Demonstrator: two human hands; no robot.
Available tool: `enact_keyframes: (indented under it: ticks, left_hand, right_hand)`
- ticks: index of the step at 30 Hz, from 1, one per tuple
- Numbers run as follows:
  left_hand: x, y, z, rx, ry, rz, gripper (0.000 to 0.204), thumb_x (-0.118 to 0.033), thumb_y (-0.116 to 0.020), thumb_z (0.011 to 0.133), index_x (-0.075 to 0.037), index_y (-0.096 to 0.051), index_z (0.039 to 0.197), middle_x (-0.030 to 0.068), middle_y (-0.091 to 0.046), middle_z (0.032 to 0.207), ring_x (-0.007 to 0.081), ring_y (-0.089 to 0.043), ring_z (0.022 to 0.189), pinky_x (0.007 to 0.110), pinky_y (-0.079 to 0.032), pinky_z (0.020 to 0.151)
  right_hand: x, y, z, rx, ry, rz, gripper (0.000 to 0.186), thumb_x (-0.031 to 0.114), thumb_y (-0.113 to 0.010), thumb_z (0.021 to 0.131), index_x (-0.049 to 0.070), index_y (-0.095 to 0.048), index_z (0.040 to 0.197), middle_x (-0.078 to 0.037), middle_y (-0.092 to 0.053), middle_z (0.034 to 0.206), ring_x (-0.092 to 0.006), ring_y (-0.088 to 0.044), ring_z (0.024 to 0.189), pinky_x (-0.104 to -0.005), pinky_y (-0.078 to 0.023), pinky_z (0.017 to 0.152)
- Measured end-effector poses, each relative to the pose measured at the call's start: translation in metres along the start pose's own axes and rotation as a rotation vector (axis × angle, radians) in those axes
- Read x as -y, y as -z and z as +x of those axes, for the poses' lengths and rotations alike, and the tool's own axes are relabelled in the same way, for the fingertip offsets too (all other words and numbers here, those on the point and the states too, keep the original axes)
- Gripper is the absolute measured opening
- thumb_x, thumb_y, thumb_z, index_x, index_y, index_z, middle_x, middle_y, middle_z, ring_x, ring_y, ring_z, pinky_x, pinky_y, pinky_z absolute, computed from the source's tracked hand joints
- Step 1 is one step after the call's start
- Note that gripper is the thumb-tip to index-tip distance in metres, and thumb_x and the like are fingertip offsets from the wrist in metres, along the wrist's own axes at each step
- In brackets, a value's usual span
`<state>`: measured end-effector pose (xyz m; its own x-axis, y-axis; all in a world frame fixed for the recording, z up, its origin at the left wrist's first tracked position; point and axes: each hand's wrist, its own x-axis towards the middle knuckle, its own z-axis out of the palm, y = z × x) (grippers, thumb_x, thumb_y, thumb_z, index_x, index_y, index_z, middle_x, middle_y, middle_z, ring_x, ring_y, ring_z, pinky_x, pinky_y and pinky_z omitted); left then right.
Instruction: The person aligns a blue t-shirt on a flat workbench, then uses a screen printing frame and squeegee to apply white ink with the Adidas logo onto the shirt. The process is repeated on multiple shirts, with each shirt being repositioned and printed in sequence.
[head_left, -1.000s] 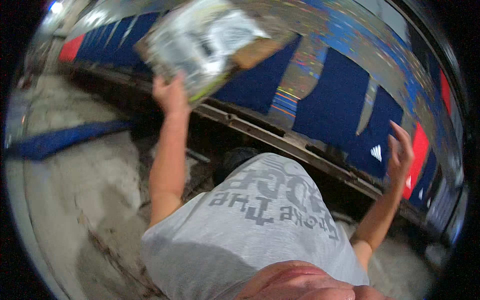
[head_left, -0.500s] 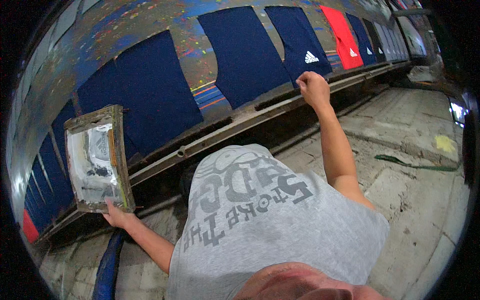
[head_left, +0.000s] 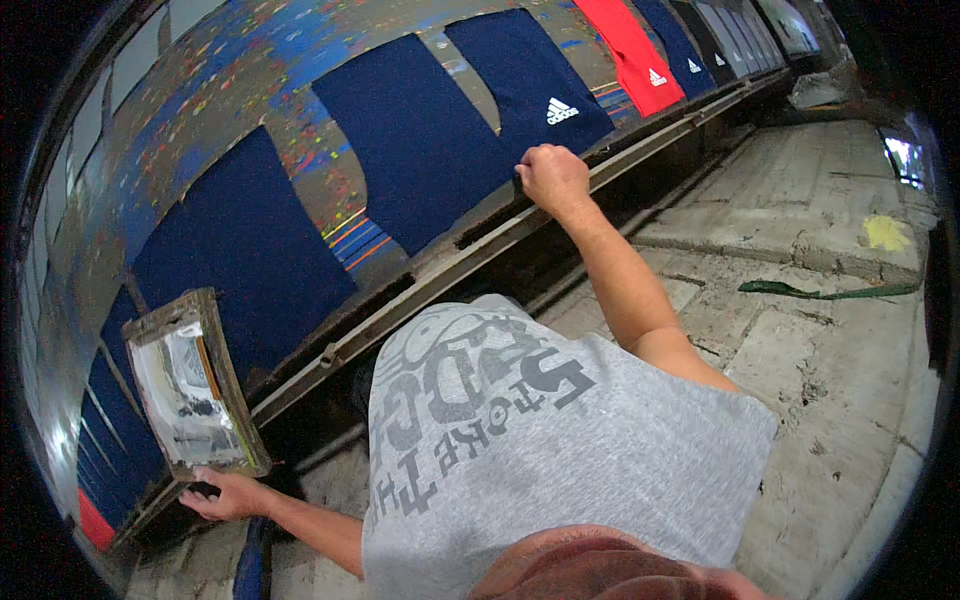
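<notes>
The screen (head_left: 185, 395), lower left of the frame, looks light and stiff but probably delicate in its face, so best held by the wooden rim (head_left: 234, 400). The left hand (head_left: 228, 497) is loosely parted at its lower edge, not wrapped round it; the right hand (head_left: 555, 182), upper middle, is curled, contents hidden from me.

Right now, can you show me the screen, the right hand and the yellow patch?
Screen (head_left: 188, 400), head view: middle of its sheet.
Right hand (head_left: 556, 180), head view: back of the hand.
Yellow patch (head_left: 886, 234), head view: its middle.
</notes>
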<state>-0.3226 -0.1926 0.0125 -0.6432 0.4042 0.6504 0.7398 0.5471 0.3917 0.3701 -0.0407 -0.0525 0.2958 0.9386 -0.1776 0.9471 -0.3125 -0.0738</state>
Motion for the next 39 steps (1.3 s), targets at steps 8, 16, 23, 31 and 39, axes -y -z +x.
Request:
enact_keyframes:
  ticks: [8, 16, 23, 31, 39]
  left_hand:
    - [-0.252, -0.028, -0.135, 0.875, -0.735, -0.69, 0.014, 0.002, -0.082, 0.09, -0.003, -0.08, 0.104, 0.0155, -0.078, 0.1, 0.0349, -0.075, 0.095, 0.047, -0.06, 0.089]
    - [-0.34, -0.065, -0.217, 1.129, -1.249, -0.455, 0.039, -0.007, -0.085, 0.083, 0.003, -0.075, 0.12, 0.0175, -0.068, 0.115, 0.0396, -0.066, 0.11, 0.048, -0.057, 0.097]
    - [-0.337, -0.084, -0.228, 0.999, -1.375, -0.442, 0.027, -0.009, -0.077, 0.082, 0.002, -0.076, 0.106, 0.0157, -0.064, 0.099, 0.0372, -0.065, 0.097, 0.047, -0.057, 0.084]
    - [-0.344, -0.096, -0.217, 1.05, -0.944, -0.654, 0.011, -0.01, -0.08, 0.088, -0.005, -0.078, 0.098, 0.0133, -0.071, 0.096, 0.0348, -0.072, 0.093, 0.047, -0.06, 0.083]
    - [-0.408, -0.125, -0.138, 0.879, -0.48, -0.807, 0.014, -0.007, -0.075, 0.098, -0.004, -0.08, 0.111, 0.0088, -0.07, 0.076, 0.0153, -0.068, 0.068, 0.037, -0.055, 0.065]
  right_hand:
    - [0.043, -0.014, -0.057, -0.347, 0.723, 0.417, 0.016, 0.011, -0.086, 0.08, 0.01, -0.07, 0.081, -0.009, -0.07, 0.082, -0.0326, -0.07, 0.08, -0.0464, -0.059, 0.072]
    - [0.032, -0.006, -0.061, -0.349, 0.792, 0.553, 0.006, 0.01, -0.076, 0.08, 0.009, -0.073, 0.084, -0.008, -0.066, 0.084, -0.0312, -0.069, 0.084, -0.0442, -0.058, 0.075]
    - [-0.001, -0.003, -0.023, -0.339, 0.725, 0.496, 0.011, 0.003, -0.076, 0.082, 0.006, -0.079, 0.092, -0.009, -0.069, 0.09, -0.0318, -0.07, 0.09, -0.0451, -0.059, 0.08]
    - [-0.004, 0.01, 0.015, -0.288, 0.862, 0.321, 0.026, 0.022, -0.092, 0.077, 0.012, -0.08, 0.097, -0.007, -0.071, 0.104, -0.0323, -0.069, 0.105, -0.0458, -0.057, 0.087]
    - [0.034, 0.069, 0.104, -0.553, 0.799, 0.092, 0.004, 0.014, -0.074, 0.085, 0.015, -0.072, 0.082, -0.009, -0.072, 0.081, -0.0314, -0.075, 0.078, -0.0474, -0.061, 0.066]
